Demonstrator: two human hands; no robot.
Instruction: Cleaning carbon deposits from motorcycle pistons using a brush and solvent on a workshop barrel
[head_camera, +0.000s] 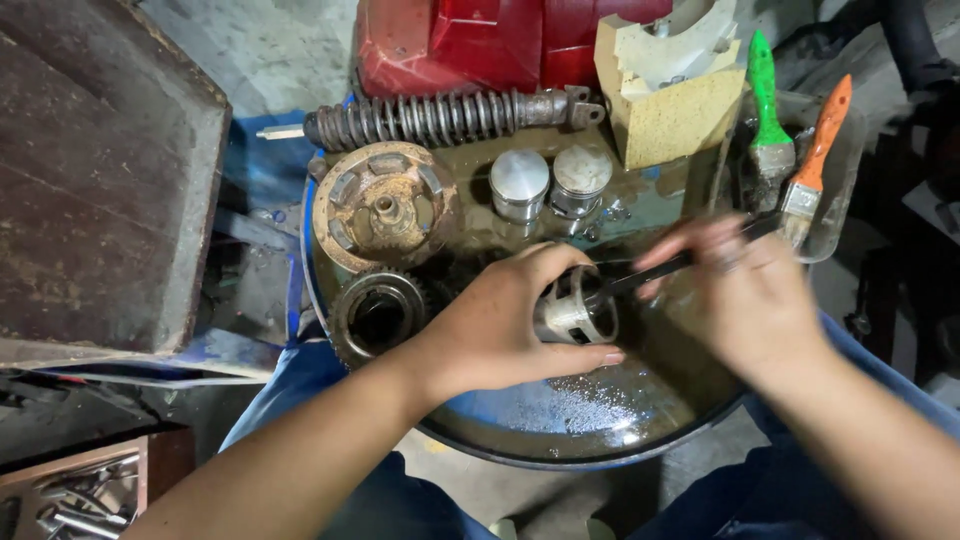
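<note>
The step in hand looks like working the inside of a piston (575, 315) with a thin dark tool (650, 275), over an oily round drum top (560, 420) that serves as the surface. The left hand (500, 325) is closed around the piston, thumb below and fingers curled over the top, holding it on its side just above the drum top with its open end turned to the right. The right hand (745, 300) pinches the tool near its far end, fingers closed on it, the tip reaching into the piston's mouth. Both forearms come in from the lower edge, wrists bent inward toward each other. The next move, I judge, calls for a steady left grip and small, controlled strokes of the tool. Two more pistons (550, 180) stand behind, beside a rusty disc (385, 205), a gear (378, 315), a spring (440, 115) and two brushes (790, 160).
</note>
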